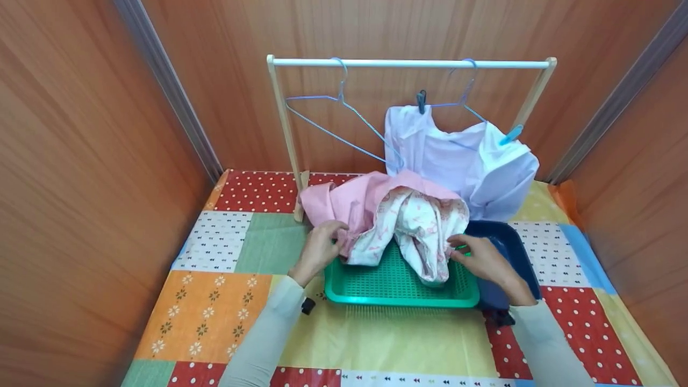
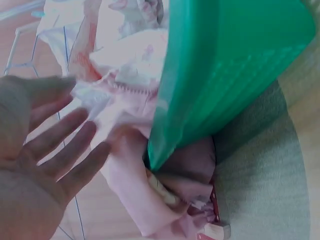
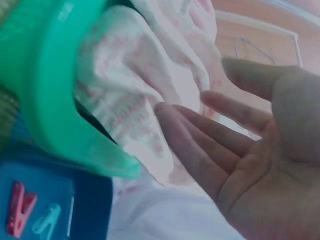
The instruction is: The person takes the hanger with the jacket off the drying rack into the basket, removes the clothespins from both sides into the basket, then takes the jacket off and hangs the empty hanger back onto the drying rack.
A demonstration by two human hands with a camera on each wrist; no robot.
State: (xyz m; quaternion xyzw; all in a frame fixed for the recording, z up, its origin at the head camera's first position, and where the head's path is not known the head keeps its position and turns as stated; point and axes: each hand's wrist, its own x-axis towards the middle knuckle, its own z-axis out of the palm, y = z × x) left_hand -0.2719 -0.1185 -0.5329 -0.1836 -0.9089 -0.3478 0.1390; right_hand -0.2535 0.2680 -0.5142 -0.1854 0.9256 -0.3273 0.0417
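Neighbouring a blue tray [image 3: 92, 200] of pegs [image 3: 19, 210], the green basket [image 1: 403, 301] holds clothing [image 1: 419, 215], left grip [image 1: 320, 247] and right grip [image 1: 485, 259] spread.

Home-like laundry corner, wood-grain panels [image 1: 236, 32] on three sides, patchwork cloth [image 1: 215, 306] underneath, clothes rail [image 1: 398, 63] with thin hangers [image 1: 341, 94], pegged white top [image 1: 449, 156], pink garment [image 1: 365, 199] over green basket [image 1: 398, 302]

Arms [image 1: 263, 336] stretch toward the far edge of the table [image 1: 398, 338]. Left hand [image 1: 320, 247] and right hand [image 1: 482, 259] extend relaxed fingers [image 3: 189, 149]
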